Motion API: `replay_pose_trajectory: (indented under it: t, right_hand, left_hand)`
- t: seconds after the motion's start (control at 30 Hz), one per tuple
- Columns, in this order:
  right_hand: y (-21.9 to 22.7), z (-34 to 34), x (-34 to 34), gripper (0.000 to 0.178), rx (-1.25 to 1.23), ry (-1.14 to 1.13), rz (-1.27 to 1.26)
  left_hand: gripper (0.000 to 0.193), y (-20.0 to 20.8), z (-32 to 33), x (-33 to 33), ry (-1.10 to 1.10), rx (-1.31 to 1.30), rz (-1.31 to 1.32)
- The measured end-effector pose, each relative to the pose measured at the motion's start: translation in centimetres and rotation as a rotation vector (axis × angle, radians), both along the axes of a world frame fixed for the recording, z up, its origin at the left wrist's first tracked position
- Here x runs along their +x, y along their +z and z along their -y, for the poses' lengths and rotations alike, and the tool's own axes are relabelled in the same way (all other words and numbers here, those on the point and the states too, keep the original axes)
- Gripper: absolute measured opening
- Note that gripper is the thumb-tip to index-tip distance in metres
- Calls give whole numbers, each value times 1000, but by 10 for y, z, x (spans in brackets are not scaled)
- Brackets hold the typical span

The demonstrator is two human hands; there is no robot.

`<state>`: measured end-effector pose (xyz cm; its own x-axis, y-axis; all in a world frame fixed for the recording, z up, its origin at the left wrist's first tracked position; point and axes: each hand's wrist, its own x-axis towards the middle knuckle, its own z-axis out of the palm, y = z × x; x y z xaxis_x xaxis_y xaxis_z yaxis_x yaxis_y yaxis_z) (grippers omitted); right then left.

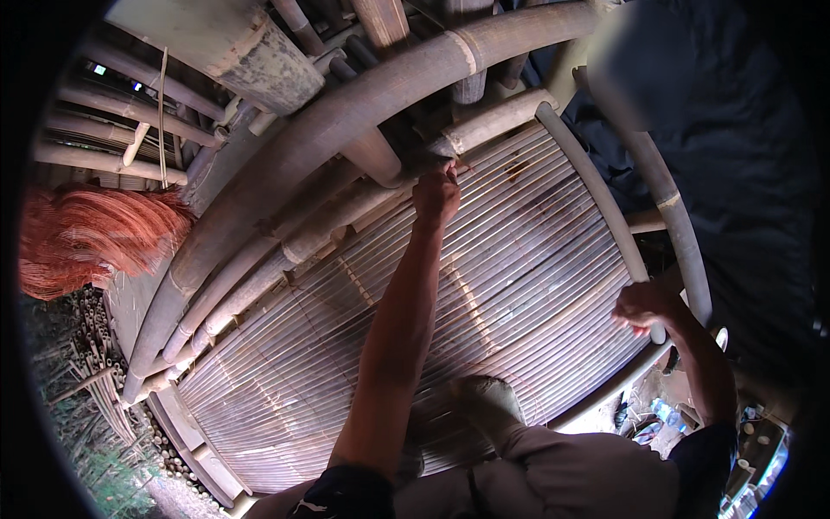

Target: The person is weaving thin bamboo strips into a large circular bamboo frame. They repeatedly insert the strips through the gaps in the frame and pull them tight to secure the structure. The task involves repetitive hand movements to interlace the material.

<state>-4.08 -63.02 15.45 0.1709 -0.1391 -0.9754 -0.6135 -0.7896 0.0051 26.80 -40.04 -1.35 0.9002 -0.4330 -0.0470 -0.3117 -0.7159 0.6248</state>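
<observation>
Evidently, my left grip (437,195) is curled at the far edge of the slatted bamboo seat (553,229), just beside the back rail (497,123); I cannot tell whether it pinches anything. The seat lies beneath both my arms. My right grip (644,304) is bent near the curved end strip (607,209), its closure unclear. Red fibres (99,242) are bundled at far left.

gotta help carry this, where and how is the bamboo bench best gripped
Probably by the thick curved pole along the back of the bench, coming from the slatted side. The pole is round and bows away from the lower rail, with dark gaps between the two, so a grip could likely wrap partway around it.
</observation>
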Motion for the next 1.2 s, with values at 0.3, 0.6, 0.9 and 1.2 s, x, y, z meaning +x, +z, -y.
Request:
replay_pose_trajectory:
  t: [0.3, 0.6, 0.9, 1.2]
  right_hand:
    - [98, -16, 158, 43, 1005, -1242, 1494]
    - [74, -20, 155, 28, -142, 750, 699]
    - [79, 25, 135, 45, 222, -228, 1378]
    - [-36, 103, -107, 35, -614, -457, 1041]
  left_hand:
    - [19, -11, -27, -12, -20, 297, 513]
    - [14, -11, -23, -15, -4, 94, 580]
    - [18, -32, -22, -22, 46, -750, -144]
    - [70, 30, -84, -118, -236, 54, 333]
